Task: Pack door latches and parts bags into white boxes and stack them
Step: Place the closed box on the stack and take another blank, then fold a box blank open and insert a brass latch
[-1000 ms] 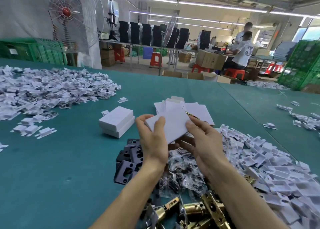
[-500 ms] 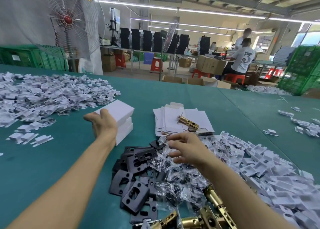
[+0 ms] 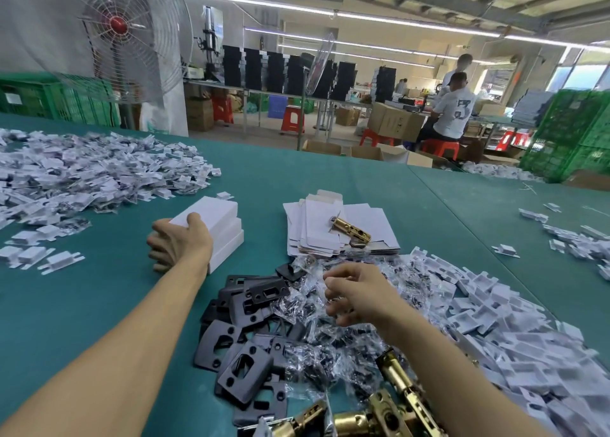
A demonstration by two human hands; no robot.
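Has carried the closed box (image 3: 211,212) from in front of the chest to the top of the stack (image 3: 227,243) at left, where the left hand (image 3: 180,242) grips its near end, thumb on top. Has dropped the right hand (image 3: 355,293) onto the bags (image 3: 297,308), fingers curled; cannot tell whether one is pinched. Suggests one box finished and the next begun, with a latch (image 3: 351,230) lying ready on the flat cartons (image 3: 313,225). Works at a green counter (image 3: 99,304) strewn with black plates (image 3: 244,374), more latches (image 3: 386,407) and white inserts (image 3: 495,321), in a workshop with a fan (image 3: 118,24), green crates (image 3: 567,133) and workers (image 3: 454,113) beyond.
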